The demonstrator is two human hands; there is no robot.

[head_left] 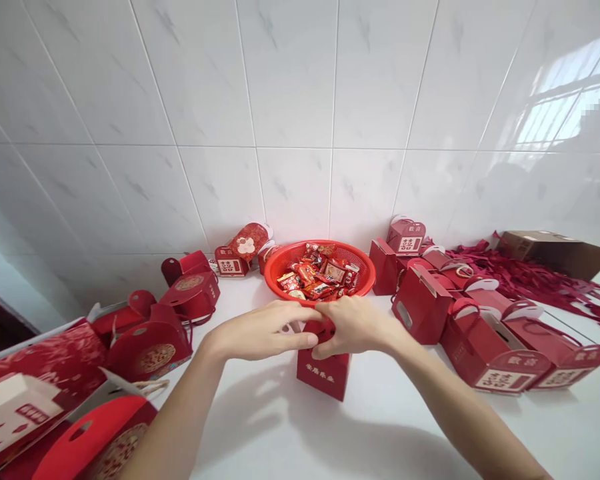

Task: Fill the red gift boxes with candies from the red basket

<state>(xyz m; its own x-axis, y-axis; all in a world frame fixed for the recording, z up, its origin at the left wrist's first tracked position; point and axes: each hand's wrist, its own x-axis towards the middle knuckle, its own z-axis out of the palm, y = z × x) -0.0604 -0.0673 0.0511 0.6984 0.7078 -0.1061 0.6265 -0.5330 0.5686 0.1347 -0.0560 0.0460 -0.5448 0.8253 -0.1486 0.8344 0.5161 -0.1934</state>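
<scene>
A small red gift box (324, 377) with pale lettering stands upright on the white table in front of me. From the left, my left hand (267, 330) closes on its top, the thumb along the near side and the fingers behind. My right hand (353, 327) bends over the top from the other side, its thumb on the front face. Between them the hands cover most of the box's upper part. Just behind the box sits a red plastic basket (275, 283) holding wrapped sweets (325, 273) in red packaging.
Red gift boxes (500, 353) crowd the right side; others (150, 340) line the left. A few boxes (240, 250) lean near the tiled wall (295, 193). Dark red ribbons (520, 263) spread beside an opened cardboard box (555, 250) at the far right.
</scene>
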